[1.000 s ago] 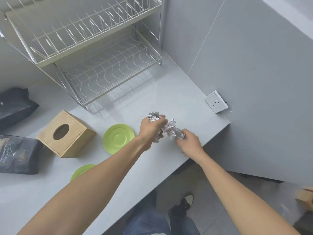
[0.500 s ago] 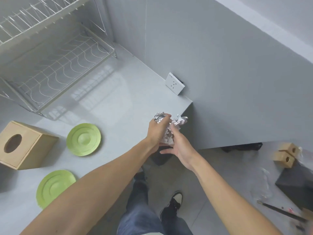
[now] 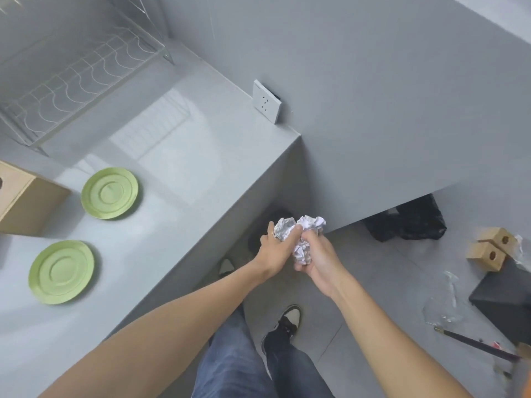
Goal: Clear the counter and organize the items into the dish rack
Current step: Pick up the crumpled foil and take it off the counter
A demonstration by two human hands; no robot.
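My left hand (image 3: 275, 252) and my right hand (image 3: 319, 258) are pressed together around crumpled foil and paper wads (image 3: 301, 235), held off the counter's right end, above the floor. The silver foil sits under my left fingers; the white paper lies in my right palm. Two green plates (image 3: 109, 192) (image 3: 61, 271) lie flat on the grey counter (image 3: 178, 179) at the left. The wire dish rack (image 3: 77, 81) stands at the back left; its visible lower shelf holds nothing.
A wooden tissue box (image 3: 26, 196) sits at the left edge of the counter. A white socket (image 3: 265, 101) is on the wall. On the floor are a black bag (image 3: 408, 221), wooden blocks (image 3: 488, 248), a dark box (image 3: 505, 297) and my shoes (image 3: 287, 323).
Both hands carried the crumpled wads from above the counter's right part to beyond its right end, over the floor. The view swung right, so the rack and plates shifted left.
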